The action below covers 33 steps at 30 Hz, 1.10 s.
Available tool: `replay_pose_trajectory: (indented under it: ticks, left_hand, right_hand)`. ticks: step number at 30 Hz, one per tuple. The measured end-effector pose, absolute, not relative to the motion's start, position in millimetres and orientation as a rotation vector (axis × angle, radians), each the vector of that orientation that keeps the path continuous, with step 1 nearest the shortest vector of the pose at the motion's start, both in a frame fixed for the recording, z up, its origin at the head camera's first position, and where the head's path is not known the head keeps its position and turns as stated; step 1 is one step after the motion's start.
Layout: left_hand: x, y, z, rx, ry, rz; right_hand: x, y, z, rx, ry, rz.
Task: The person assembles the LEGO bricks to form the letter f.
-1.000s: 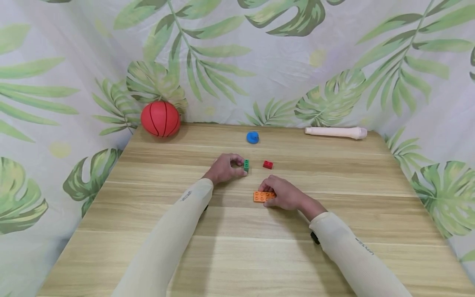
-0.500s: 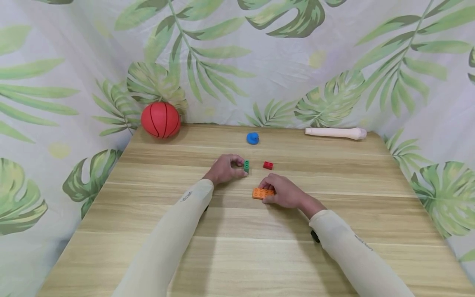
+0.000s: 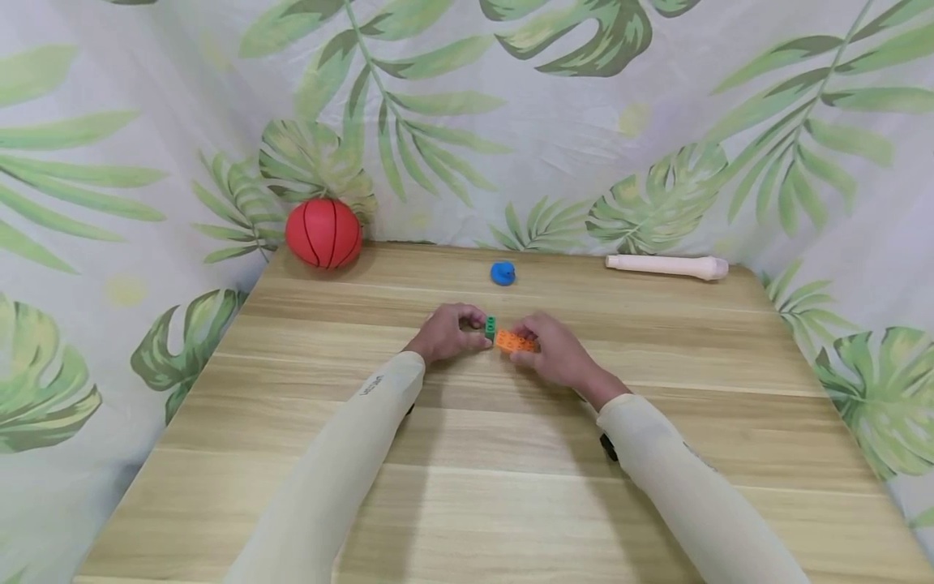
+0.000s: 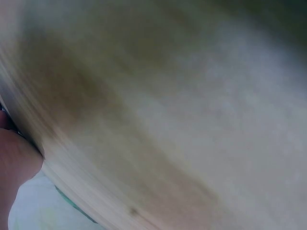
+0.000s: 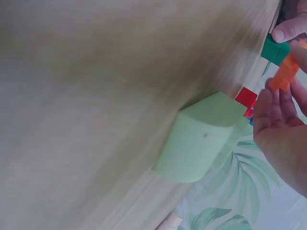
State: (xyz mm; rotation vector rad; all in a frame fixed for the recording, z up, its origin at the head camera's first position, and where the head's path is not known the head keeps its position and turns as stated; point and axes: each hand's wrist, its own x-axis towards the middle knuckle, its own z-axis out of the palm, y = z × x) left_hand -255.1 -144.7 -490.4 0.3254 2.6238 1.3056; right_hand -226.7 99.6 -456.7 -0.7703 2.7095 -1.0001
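Observation:
In the head view my left hand (image 3: 448, 332) pinches a small green toy building brick (image 3: 490, 328) between thumb and fingers, on the wooden table. My right hand (image 3: 558, 350) holds an orange studded building brick (image 3: 514, 341) by its right part, just right of the green one. Whether the two bricks touch, I cannot tell. The right wrist view shows the orange brick (image 5: 286, 72) tilted near the green brick (image 5: 275, 49), with the left thumb on the green one. A red brick (image 5: 246, 97) appears there beyond the right fingers; the hand hides it in the head view.
Behind the hands lies a blue duck-shaped toy (image 3: 503, 273). A red ball (image 3: 323, 234) sits at the table's back left, a pale pink toy microphone (image 3: 667, 266) at the back right. A pale green rounded shape (image 5: 199, 143), kind unclear, fills part of the right wrist view.
My right hand has carried the orange brick away from me, up beside the green brick, covering the red brick in the head view. My left hand has stayed about still.

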Motion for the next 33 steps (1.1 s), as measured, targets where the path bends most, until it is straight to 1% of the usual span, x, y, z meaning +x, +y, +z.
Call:
replay_pose_trajectory:
  ticks: [6,11,18,33]
  left_hand:
    - [-255,-145,-490,0.329,2.62,1.32]
    - [-254,-146,-490,0.323,2.631,1.307]
    - [-256,-144,-492,0.346,2.635,1.281]
    - [-256,-144,-491,0.31,2.627,1.281]
  right_hand:
    - [-239,86,-452,-0.723,2.775,-1.038]
    - [-247,77,-449,-0.734,2.766,-1.0]
    - [-250,71,-447,-0.765,2.738,-0.994]
    - [-258,63,-438,-0.841,2.769,-0.808]
